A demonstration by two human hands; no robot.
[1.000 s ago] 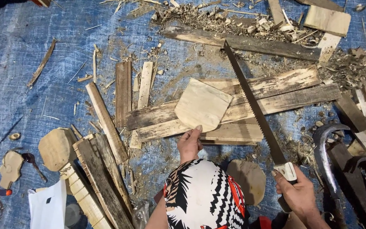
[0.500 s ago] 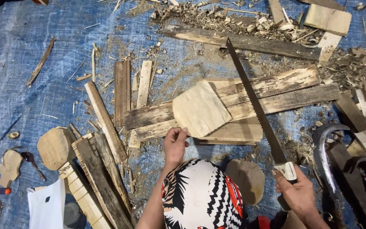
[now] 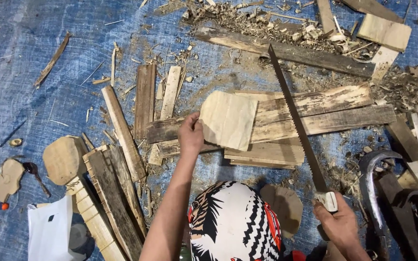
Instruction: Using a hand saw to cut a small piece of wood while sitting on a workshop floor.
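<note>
Two hands are seen, and each is occupied. The right hand (image 3: 340, 223) is closed around the pale handle of one long handsaw (image 3: 298, 128), whose toothed blade runs away from the grip, up and slightly to the left, so that its long axis passes over the planks just beside the right edge of the pale wooden piece (image 3: 228, 119). The left hand (image 3: 190, 137) is laid on the left edge of that piece, with the fingers pressed on it; whether the thumb is hooked under the edge cannot be told. The piece is flat, with one rounded end, and it is lying on top of about four weathered planks (image 3: 315, 113) stacked across, their length running left to right. From the saw grip the piece is found up and to the left, and the left hand is clearly the nearer one to it. One patterned cap (image 3: 233, 224) is seen lowest, between the two arms. Left of the left hand, a bundle of several narrow slats (image 3: 114, 193) is lying on the blue tarp (image 3: 35, 101). Farther from both grips, one long dark board (image 3: 286, 50) is placed among many shavings.
</note>
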